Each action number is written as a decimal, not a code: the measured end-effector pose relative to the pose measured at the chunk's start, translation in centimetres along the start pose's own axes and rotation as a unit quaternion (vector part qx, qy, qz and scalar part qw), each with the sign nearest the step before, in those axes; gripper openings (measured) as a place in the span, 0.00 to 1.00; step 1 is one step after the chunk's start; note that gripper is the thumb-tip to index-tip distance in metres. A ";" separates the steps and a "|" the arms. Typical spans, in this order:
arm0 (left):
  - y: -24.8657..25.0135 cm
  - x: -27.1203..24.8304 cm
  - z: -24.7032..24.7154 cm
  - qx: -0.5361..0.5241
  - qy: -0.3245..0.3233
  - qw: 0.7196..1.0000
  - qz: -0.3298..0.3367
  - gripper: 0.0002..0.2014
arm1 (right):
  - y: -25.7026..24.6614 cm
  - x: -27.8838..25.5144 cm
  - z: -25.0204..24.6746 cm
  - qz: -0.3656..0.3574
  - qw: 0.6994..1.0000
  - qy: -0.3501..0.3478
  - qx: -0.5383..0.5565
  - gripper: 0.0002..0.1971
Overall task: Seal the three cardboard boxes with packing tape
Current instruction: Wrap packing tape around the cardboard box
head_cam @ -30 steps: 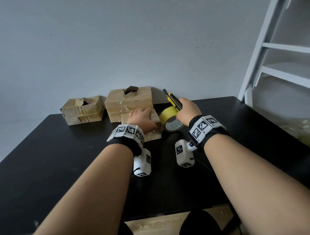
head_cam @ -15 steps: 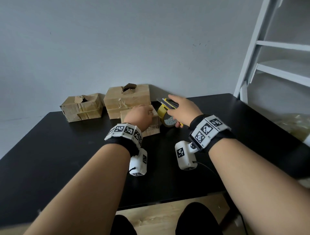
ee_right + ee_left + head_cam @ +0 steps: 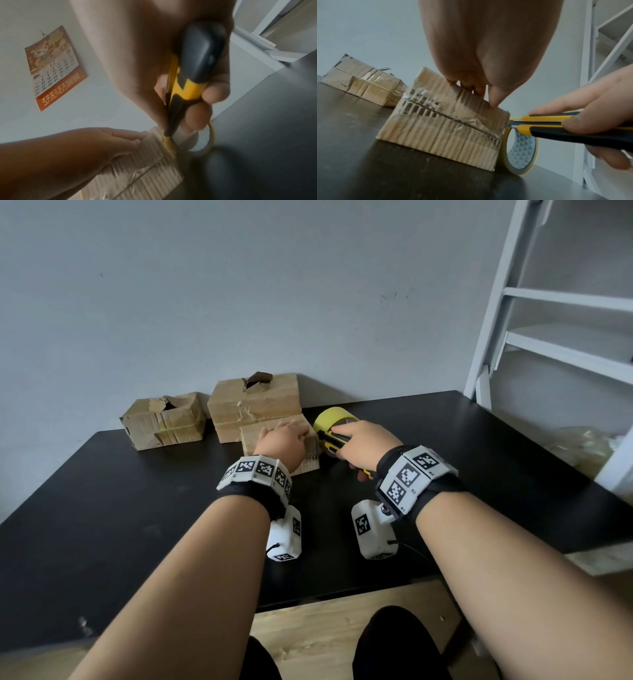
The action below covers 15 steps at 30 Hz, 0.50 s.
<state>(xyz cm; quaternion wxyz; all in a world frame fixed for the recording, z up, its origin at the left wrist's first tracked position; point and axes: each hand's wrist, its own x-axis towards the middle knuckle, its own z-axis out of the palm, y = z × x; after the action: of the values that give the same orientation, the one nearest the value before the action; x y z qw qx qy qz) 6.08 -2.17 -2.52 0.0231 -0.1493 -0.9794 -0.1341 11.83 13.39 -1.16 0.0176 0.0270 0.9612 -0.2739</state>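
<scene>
Three taped cardboard boxes sit at the back of the black table: a torn left box, a taller back box and a small front box. My left hand presses down on the front box's top, thumb tip at its near upper edge. My right hand grips a yellow and black utility knife. The knife lies level, its tip at the box's right end. A yellow tape roll stands on edge against that end, under the knife.
A white ladder-like frame rises at the table's right rear corner. A wall calendar hangs above the boxes. Crumpled clear plastic lies off the right edge. The table's near and left parts are bare.
My right hand swung the knife from pointing up to lying level, its tip now at the front box's right end. The tape roll stands on edge there. My left hand stayed on the box.
</scene>
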 end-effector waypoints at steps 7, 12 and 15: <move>-0.1 -0.1 -0.2 0.004 -0.003 1.000 0.008 0.20 | -0.5 0.4 0.5 -0.006 1.000 -0.011 0.014 0.29; 0.2 0.0 -0.5 -0.002 -0.020 1.000 -0.003 0.21 | -1.3 0.2 -0.3 -0.022 0.997 -0.026 -0.066 0.27; 0.1 -0.1 -0.6 -0.015 -0.020 1.000 -0.008 0.21 | -1.5 -0.1 -0.8 -0.016 0.996 -0.030 -0.077 0.25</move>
<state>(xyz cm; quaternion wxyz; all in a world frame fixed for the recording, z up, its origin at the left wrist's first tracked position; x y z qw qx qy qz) 6.25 -2.27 -1.91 0.0000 -0.1444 -0.9787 -0.1460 11.83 12.56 0.28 0.0441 0.0022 0.9789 -0.1996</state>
